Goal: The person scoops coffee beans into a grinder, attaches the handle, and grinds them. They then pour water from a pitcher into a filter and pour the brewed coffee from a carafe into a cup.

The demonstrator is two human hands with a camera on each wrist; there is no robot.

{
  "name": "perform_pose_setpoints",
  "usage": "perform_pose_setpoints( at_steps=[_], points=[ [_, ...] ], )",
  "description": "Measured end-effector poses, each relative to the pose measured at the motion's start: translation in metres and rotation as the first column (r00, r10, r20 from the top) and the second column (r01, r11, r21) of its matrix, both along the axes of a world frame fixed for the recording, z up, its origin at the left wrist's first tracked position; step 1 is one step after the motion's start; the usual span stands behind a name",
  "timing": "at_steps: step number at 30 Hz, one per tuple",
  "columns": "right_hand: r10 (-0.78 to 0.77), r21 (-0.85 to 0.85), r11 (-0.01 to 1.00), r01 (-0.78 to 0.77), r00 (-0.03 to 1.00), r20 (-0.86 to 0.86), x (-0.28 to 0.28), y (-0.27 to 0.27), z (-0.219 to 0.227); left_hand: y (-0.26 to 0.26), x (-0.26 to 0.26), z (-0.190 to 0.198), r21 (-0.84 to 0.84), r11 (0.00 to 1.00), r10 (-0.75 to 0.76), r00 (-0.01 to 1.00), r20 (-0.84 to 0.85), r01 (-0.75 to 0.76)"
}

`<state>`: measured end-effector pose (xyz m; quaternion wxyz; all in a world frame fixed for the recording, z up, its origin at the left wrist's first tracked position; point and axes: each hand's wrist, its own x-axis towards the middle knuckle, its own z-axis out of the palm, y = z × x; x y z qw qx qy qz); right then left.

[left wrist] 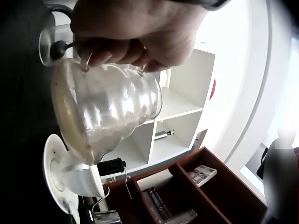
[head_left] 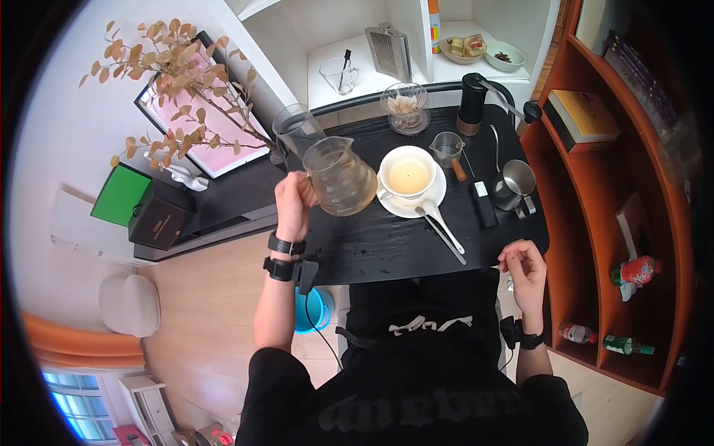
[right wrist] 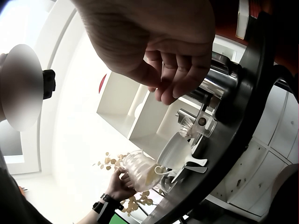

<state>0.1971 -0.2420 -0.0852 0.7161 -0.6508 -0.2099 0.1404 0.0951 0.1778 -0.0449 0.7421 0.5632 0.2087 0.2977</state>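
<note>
My left hand (head_left: 292, 202) grips the handle of a ribbed glass coffee server (head_left: 341, 178). A little pale liquid shows near the bottom of the server, which is at the left of the table, beside the white cup (head_left: 408, 177). Pale yellowish liquid fills much of that cup. Under it lies a white saucer (head_left: 439, 195) with a white spoon (head_left: 443, 225) and a thin metal utensil (head_left: 450, 241) across its front edge. By the table's front right edge hangs my right hand (head_left: 525, 273), its fingers loosely curled and holding nothing.
Behind the cup stand a glass dripper with a filter (head_left: 407, 108) and a black hand grinder (head_left: 471, 104). To the right are a small glass pitcher (head_left: 446, 147), a black stick-like device (head_left: 483, 204) and a steel gooseneck kettle (head_left: 515, 182). A tall glass (head_left: 297, 126) stands behind the server.
</note>
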Motion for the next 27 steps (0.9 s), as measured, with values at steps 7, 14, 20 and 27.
perform_pose_setpoints(
  at_steps=[7,14,20,27],
  points=[
    [-0.035,-0.010,0.999,0.036,0.994,0.102,0.001,0.011,0.000,-0.001,-0.017,-0.056,0.132,0.973,0.186,0.981,0.053,-0.192],
    [-0.413,-0.076,0.904,0.421,0.905,0.100,0.023,0.008,-0.017,-0.004,-0.027,-0.067,0.117,0.965,0.228,0.972,0.064,-0.234],
    [-0.498,-0.194,0.842,0.504,0.863,0.082,0.041,0.015,-0.022,0.000,-0.036,-0.061,0.097,0.991,0.086,0.996,0.020,-0.088],
    [-0.246,-0.034,0.969,0.247,0.969,0.018,0.070,0.014,-0.036,-0.013,-0.040,-0.041,0.473,0.818,0.408,0.910,-0.076,-0.327]
  ],
)
